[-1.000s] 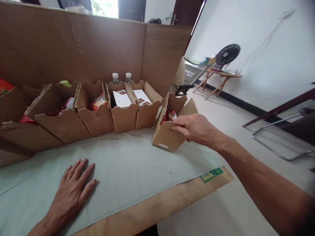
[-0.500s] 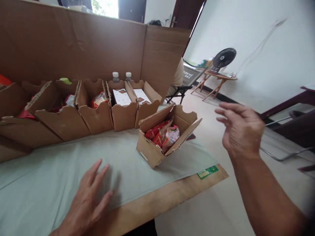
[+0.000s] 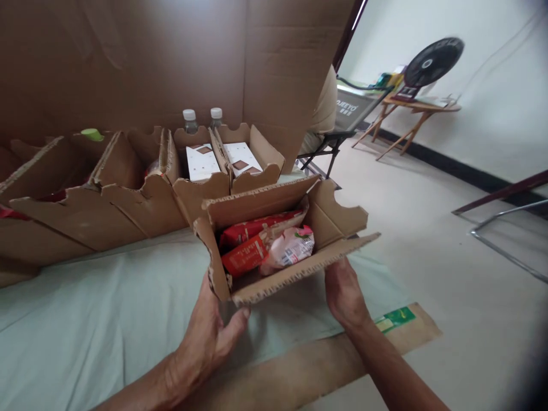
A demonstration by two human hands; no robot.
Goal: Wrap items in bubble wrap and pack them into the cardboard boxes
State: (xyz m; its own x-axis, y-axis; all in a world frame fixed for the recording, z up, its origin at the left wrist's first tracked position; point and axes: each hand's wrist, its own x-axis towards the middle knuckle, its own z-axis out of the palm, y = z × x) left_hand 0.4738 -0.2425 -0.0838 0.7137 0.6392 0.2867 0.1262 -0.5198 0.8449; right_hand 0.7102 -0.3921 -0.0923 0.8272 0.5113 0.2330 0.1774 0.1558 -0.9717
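Brown cardboard in both hands: left hand (image 3: 209, 331) grips the open box (image 3: 268, 201) by its left end, right hand (image 3: 346, 297) holds the near side further right, partly hidden. Red packets (image 3: 245, 257) inside, and it's over the green cloth (image 3: 145, 302) on the bench (image 3: 295, 371), just in front of some similar boxes (image 3: 128, 208).

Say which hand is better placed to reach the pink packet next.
Probably the right hand: it's at the near side of the open box, closer to the pink packet; the left hand is at the left end.
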